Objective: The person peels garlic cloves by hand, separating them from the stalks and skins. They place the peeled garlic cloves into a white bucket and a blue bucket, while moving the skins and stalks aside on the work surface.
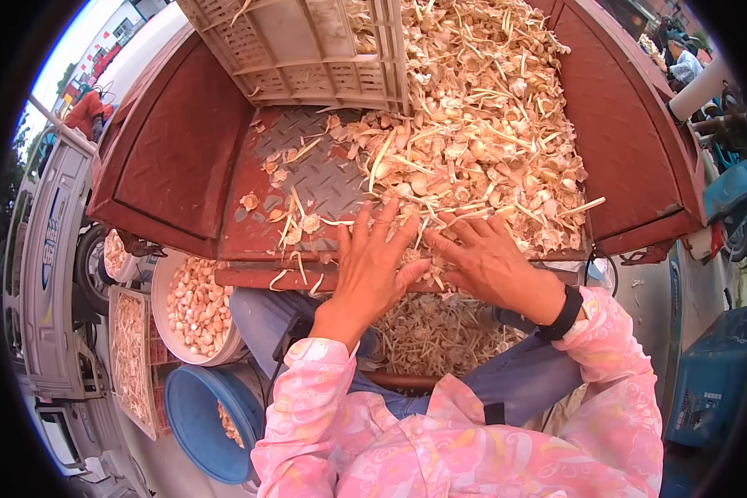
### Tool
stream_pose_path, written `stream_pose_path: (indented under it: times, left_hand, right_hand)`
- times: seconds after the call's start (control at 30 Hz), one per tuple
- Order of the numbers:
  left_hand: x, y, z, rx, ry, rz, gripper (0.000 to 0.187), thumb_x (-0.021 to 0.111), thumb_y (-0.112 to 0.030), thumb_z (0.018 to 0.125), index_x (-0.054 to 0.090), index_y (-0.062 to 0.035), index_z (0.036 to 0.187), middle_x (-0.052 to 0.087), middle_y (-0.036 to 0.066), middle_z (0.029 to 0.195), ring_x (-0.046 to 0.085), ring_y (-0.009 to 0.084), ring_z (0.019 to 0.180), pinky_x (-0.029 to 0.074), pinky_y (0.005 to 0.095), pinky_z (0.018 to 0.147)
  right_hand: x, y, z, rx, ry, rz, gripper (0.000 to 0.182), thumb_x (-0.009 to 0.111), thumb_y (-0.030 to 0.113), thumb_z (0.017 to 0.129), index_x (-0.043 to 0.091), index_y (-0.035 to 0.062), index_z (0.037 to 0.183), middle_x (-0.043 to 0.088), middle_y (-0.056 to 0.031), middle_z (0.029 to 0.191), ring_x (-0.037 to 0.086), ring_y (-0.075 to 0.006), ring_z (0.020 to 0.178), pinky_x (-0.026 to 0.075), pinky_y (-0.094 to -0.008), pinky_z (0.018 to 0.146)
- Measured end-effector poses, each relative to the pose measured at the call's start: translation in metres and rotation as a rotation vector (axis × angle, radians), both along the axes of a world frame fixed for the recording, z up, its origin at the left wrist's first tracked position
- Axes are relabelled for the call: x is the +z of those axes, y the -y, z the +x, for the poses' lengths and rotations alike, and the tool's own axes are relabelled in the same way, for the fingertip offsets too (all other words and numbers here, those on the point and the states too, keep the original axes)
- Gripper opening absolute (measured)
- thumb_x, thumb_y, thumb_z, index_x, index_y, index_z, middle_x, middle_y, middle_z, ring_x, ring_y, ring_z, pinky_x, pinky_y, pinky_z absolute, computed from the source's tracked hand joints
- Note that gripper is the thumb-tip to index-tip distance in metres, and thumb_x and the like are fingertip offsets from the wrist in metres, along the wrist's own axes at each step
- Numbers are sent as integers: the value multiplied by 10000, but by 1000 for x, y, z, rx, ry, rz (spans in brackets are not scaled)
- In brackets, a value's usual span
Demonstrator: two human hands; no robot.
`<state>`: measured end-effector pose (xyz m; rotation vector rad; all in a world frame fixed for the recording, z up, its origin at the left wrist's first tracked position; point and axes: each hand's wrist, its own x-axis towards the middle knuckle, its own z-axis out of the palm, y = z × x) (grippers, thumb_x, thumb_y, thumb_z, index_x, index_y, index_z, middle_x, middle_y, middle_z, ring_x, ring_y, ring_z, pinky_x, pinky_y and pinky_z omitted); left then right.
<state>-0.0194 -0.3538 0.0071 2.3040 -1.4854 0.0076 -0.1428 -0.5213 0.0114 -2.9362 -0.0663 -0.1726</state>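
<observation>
A heap of garlic cloves, dry skins and stalks (481, 124) covers the right and middle of a red metal cart bed (315, 137). At the bed's near edge, my left hand (378, 257) lies with fingers spread, its tips touching the loose skins. Beside it my right hand (490, 261) rests palm down on the front of the heap, fingers stretched forward. Neither hand is wrapped round anything. What lies beneath the palms is hidden.
A cream plastic crate (307, 50) stands tilted on the bed. To the left are a white bucket of cloves (159, 303), a blue bucket (187, 423) and a crate of garlic (133, 357). Skins (440, 336) lie between my legs. Parked vehicles flank both sides.
</observation>
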Motion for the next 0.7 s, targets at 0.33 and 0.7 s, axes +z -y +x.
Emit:
stream_pose_path:
  times: [0.33,0.7]
  left_hand:
    - [6,75,22,37,-107,-192,176,603,-48,776,646,-56,947,582,155,878,588,360,838,469,429,723]
    - [4,57,25,214,-452,-106,108,624,-74,771,615,-31,870,657,92,767,628,236,680,474,318,605]
  right_hand:
    - [43,-8,-9,189,-81,8,339,666,269,771,561,132,1062,576,-70,730,620,-225,627,487,-359,507]
    - [5,46,12,-73,173,331,204,630,165,808,592,43,967,570,-119,829,599,-299,758,483,-397,658]
